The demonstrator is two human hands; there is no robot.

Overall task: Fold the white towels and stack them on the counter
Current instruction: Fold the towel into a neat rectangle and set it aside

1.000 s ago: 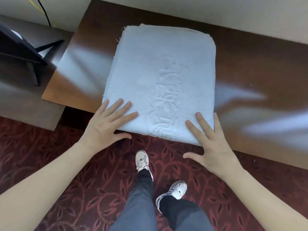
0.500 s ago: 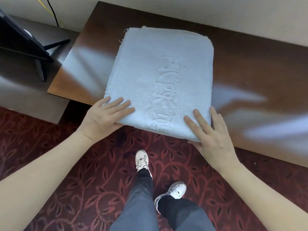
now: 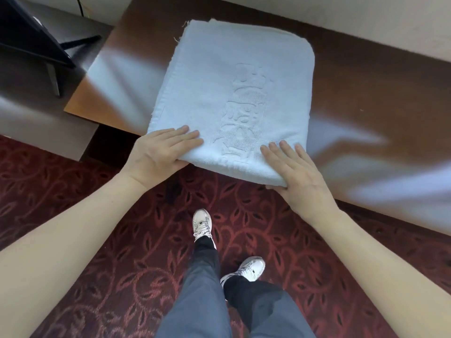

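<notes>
**Both hands pinch the near edge of the folded white towel (image 3: 231,93)**

The towel lies folded flat on the dark tabletop (image 3: 371,93), raised lettering up, with its near edge hanging just past the tabletop's near lip. The left hand (image 3: 163,152) has its grip on the near-left corner, fingers flat on top and thumb tucked beneath. The right hand (image 3: 297,172) pinches the near-right corner the same way. Only this edge is held, so I judge that a lift or tug from here could let the loose layers slide apart and open the fold. An uneven pull would skew it, and a pull too far toward the person could drop it onto the carpet (image 3: 109,252).
</notes>
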